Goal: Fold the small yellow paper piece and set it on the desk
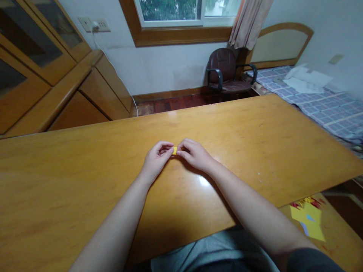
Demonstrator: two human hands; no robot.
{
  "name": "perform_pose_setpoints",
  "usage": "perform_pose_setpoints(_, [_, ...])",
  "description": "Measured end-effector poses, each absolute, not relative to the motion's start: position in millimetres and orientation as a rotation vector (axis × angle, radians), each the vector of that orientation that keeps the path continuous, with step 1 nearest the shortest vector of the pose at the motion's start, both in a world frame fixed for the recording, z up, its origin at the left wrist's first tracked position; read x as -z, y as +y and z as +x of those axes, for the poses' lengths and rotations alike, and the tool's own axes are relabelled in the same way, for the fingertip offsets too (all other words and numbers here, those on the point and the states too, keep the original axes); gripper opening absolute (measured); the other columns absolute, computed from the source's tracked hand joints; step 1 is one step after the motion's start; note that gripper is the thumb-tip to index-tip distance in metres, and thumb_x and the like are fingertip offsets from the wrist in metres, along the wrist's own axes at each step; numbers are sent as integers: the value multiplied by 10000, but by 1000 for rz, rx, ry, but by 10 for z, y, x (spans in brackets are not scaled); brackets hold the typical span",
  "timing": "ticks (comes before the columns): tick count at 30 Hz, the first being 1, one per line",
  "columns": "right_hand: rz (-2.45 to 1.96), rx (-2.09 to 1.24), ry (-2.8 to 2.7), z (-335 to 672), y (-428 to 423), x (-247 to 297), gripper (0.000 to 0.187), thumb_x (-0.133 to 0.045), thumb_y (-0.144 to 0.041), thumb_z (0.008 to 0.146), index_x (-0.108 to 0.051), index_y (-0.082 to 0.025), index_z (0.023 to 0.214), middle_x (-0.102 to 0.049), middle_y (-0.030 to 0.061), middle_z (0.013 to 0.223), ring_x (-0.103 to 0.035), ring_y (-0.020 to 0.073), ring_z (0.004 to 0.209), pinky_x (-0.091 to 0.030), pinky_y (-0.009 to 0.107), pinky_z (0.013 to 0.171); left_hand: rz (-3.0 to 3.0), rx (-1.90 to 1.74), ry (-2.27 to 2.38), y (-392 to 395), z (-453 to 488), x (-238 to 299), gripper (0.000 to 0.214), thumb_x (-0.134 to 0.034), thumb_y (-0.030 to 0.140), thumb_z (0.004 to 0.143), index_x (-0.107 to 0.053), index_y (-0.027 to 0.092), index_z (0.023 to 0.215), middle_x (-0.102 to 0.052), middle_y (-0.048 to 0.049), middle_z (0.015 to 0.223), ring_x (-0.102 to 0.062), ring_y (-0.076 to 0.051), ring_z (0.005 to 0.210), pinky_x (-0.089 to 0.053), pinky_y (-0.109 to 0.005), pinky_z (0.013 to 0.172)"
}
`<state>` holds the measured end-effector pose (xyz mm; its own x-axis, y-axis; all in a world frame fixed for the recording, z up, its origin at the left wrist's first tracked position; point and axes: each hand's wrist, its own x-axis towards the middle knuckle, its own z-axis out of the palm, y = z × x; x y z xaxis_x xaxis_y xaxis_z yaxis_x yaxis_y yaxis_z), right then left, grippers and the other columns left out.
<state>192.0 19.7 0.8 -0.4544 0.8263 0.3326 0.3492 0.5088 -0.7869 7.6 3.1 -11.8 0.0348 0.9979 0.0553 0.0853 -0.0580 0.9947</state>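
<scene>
One wide tabletop (70,181), edges lying well apart from the hands

- Tabletop: spreading broadly to the left of the hands and again to the right. Far edge is running beyond the fingertips; near edge is passing just before the person's lap (204,251).
- Wooden cabinet (104,88): standing beyond the far edge, on the left.
- Bed (334,105): lying past the right end, checked cover showing.
- Lower surface (344,226): sitting below the near right edge.
- Chair (224,71): standing past the far edge, right of middle.
- Yellow sheets (309,223): lying on the lower surface, well apart from the hands.
- Left hand (154,158): pinching the left end of a small yellow piece (175,150), thumb against fingertips.
- Right hand (195,154): pinching the right end, fingertips nearly meeting the left hand's.
- Small yellow piece: showing as a sliver between both hands, over mid-table; whether it is touching the wood, I cannot tell.
</scene>
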Motion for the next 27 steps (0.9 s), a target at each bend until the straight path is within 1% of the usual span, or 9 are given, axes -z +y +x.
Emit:
perform_pose_setpoints(8, [-990,-765,-2034,1895,186,9,63,-587,-170,888,-596,-171,826,-595,36,846,-560,162,825,-431,279,767,1326,-1168,1235,16,85,84,291,-724,396,759,-638,170,919,-649,-13,844,-638,-146,752,-584,-306,725])
perform_pose_setpoints(14, [-986,-762,-1993,1894,189,52,50,-617,-195,873,-605,-174,829,-612,26,827,-571,151,798,-443,269,743,1292,-1190,1213,14,85,103,308,-746,360,750,-633,170,965,-644,-11,853,-641,-141,770,-585,-300,741])
perform_pose_setpoints(16, [-996,-791,-1945,1894,194,68,55,-643,-219,858,-610,-174,861,-626,23,834,-583,144,779,-456,262,728,1315,-1204,1210,19,74,124,321,-759,357,741,-635,173,973,-655,-17,871,-647,-142,775,-583,-306,760])
perform_pose_setpoints(19, [-1007,-860,-1846,1893,205,82,151,-667,-274,850,-617,-176,953,-657,33,899,-614,142,790,-479,258,720,1383,-1219,1228,21,55,149,308,-758,369,747,-652,176,963,-675,-35,917,-659,-153,799,-581,-315,778])
perform_pose_setpoints(21, [-1005,-880,-1823,1891,209,78,169,-665,-298,857,-629,-179,971,-672,41,926,-630,147,819,-487,262,732,1429,-1223,1245,16,48,154,296,-750,383,758,-665,180,955,-684,-45,943,-666,-167,831,-579,-321,787])
perform_pose_setpoints(27, [-989,-858,-1863,1884,196,28,72,-642,-236,865,-665,-179,902,-695,40,890,-639,148,836,-483,266,762,1529,-1226,1282,1,43,126,252,-734,380,778,-682,191,936,-697,-47,951,-665,-177,868,-557,-308,792])
